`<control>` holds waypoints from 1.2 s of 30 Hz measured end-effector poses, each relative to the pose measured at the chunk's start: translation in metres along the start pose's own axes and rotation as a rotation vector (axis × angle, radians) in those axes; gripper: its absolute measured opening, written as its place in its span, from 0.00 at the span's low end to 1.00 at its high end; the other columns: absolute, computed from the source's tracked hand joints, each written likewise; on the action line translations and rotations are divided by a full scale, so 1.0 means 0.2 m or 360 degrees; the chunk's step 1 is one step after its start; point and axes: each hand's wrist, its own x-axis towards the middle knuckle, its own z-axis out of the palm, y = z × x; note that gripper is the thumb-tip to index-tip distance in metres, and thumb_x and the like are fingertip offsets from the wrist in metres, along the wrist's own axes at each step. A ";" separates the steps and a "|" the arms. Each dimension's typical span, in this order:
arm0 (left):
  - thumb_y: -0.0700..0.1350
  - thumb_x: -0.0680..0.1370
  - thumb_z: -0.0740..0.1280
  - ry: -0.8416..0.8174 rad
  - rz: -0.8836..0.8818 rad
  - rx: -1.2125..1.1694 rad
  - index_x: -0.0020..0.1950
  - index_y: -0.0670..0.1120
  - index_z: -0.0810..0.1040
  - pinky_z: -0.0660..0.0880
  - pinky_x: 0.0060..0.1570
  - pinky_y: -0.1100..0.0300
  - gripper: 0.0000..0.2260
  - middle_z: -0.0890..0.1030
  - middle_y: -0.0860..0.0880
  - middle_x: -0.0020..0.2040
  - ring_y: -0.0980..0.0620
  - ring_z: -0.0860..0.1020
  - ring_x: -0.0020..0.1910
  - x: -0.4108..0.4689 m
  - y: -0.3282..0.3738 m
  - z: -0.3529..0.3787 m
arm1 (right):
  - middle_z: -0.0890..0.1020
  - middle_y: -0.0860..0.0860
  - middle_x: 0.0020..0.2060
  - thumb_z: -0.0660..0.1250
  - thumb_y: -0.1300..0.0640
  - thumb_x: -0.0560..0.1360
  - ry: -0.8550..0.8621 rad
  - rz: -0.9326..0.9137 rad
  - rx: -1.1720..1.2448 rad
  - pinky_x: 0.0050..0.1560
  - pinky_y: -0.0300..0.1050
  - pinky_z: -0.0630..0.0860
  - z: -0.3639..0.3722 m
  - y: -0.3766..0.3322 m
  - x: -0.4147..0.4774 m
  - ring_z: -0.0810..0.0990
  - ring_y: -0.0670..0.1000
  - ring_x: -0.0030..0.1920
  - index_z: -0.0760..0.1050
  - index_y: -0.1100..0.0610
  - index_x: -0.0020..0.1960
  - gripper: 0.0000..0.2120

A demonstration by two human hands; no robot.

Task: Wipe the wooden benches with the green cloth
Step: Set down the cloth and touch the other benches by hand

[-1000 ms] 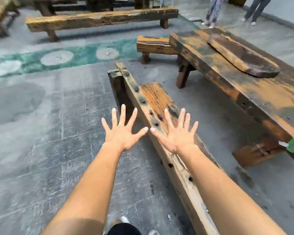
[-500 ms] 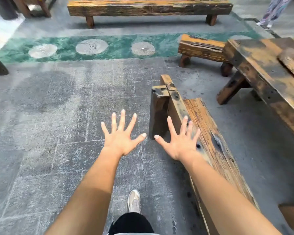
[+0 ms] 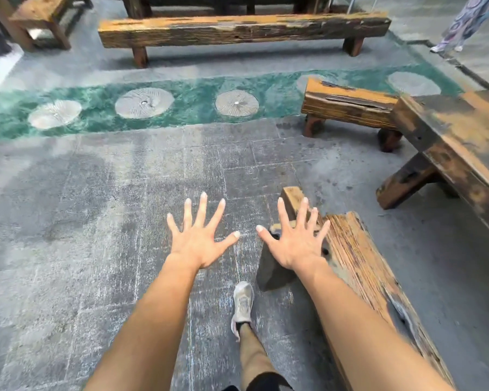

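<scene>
My left hand [image 3: 199,238] and my right hand [image 3: 295,239] are stretched out in front of me, fingers spread wide, both holding nothing. The right hand hovers over the far end of a low worn wooden bench [image 3: 362,266] that runs toward the lower right. The left hand is over bare floor to the left of that bench. A long wooden bench [image 3: 237,28] stands across the back. A short wooden bench [image 3: 347,104] sits at the right. No green cloth is in view.
A heavy wooden table [image 3: 463,145] fills the right edge. A green floor strip [image 3: 192,103] with round stone discs crosses the grey paving. A wooden stool [image 3: 40,15] stands at the top left. A person's legs [image 3: 463,21] are at the top right. My shoe [image 3: 243,303] is below my hands.
The view has swung left and moved forward: the low bench slid to the right under my right hand, the table shifted to the right edge, and the green cloth left the frame. Both hands stayed spread.
</scene>
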 end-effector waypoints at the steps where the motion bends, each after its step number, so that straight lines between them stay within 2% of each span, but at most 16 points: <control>1: 0.83 0.69 0.35 0.0015 0.0010 0.0001 0.74 0.71 0.22 0.32 0.74 0.26 0.39 0.21 0.53 0.78 0.41 0.25 0.79 0.13 -0.01 -0.04 | 0.27 0.59 0.80 0.37 0.17 0.72 0.0005 0.0001 0.0025 0.75 0.76 0.31 -0.02 -0.02 0.13 0.32 0.67 0.82 0.27 0.36 0.81 0.45; 8: 0.84 0.69 0.37 0.0000 0.0047 -0.0007 0.70 0.74 0.21 0.31 0.73 0.28 0.37 0.21 0.55 0.78 0.44 0.25 0.79 1.06 0.00 -0.48 | 0.28 0.61 0.81 0.37 0.19 0.74 -0.0011 0.0100 0.0081 0.75 0.76 0.31 -0.37 -0.16 1.08 0.34 0.68 0.82 0.26 0.38 0.81 0.44; 15: 0.83 0.69 0.37 0.0045 0.0136 0.0055 0.71 0.74 0.22 0.32 0.73 0.28 0.37 0.21 0.55 0.77 0.43 0.26 0.80 1.93 0.00 -0.91 | 0.30 0.62 0.81 0.37 0.19 0.73 0.0057 0.0176 0.0142 0.75 0.76 0.30 -0.73 -0.30 1.89 0.34 0.69 0.82 0.28 0.38 0.82 0.44; 19: 0.83 0.70 0.38 -0.0021 0.0219 0.0140 0.71 0.73 0.23 0.34 0.74 0.26 0.37 0.22 0.54 0.79 0.42 0.27 0.80 2.53 0.01 -1.07 | 0.30 0.63 0.81 0.38 0.19 0.74 0.0060 0.0253 0.0168 0.73 0.76 0.30 -0.84 -0.33 2.43 0.35 0.69 0.82 0.29 0.38 0.82 0.44; 21: 0.82 0.71 0.38 -0.0040 0.0264 0.0178 0.72 0.72 0.24 0.34 0.75 0.26 0.37 0.23 0.54 0.79 0.42 0.28 0.81 2.75 0.03 -1.14 | 0.30 0.63 0.81 0.39 0.19 0.74 0.0072 0.0296 0.0176 0.73 0.76 0.30 -0.90 -0.33 2.62 0.35 0.69 0.82 0.29 0.38 0.82 0.45; 25: 0.83 0.70 0.39 -0.0089 0.0421 0.0225 0.77 0.71 0.28 0.34 0.75 0.27 0.40 0.24 0.54 0.80 0.42 0.27 0.81 3.47 0.09 -1.43 | 0.30 0.63 0.81 0.39 0.19 0.74 0.0051 0.0515 0.0267 0.74 0.76 0.30 -1.08 -0.38 3.24 0.34 0.69 0.82 0.28 0.38 0.82 0.44; 32: 0.83 0.70 0.39 -0.0128 0.0596 0.0246 0.78 0.70 0.30 0.34 0.75 0.26 0.41 0.24 0.55 0.79 0.42 0.29 0.81 4.28 0.25 -1.80 | 0.29 0.63 0.80 0.37 0.19 0.74 0.0006 0.0689 0.0293 0.73 0.75 0.28 -1.34 -0.43 3.78 0.33 0.68 0.82 0.26 0.38 0.81 0.44; 36: 0.84 0.69 0.39 -0.0142 0.0685 0.0250 0.78 0.70 0.29 0.35 0.75 0.26 0.42 0.23 0.55 0.77 0.42 0.30 0.82 4.69 0.40 -1.92 | 0.30 0.63 0.81 0.39 0.20 0.75 -0.0011 0.0790 0.0282 0.74 0.75 0.30 -1.50 -0.36 4.12 0.34 0.68 0.82 0.27 0.38 0.81 0.43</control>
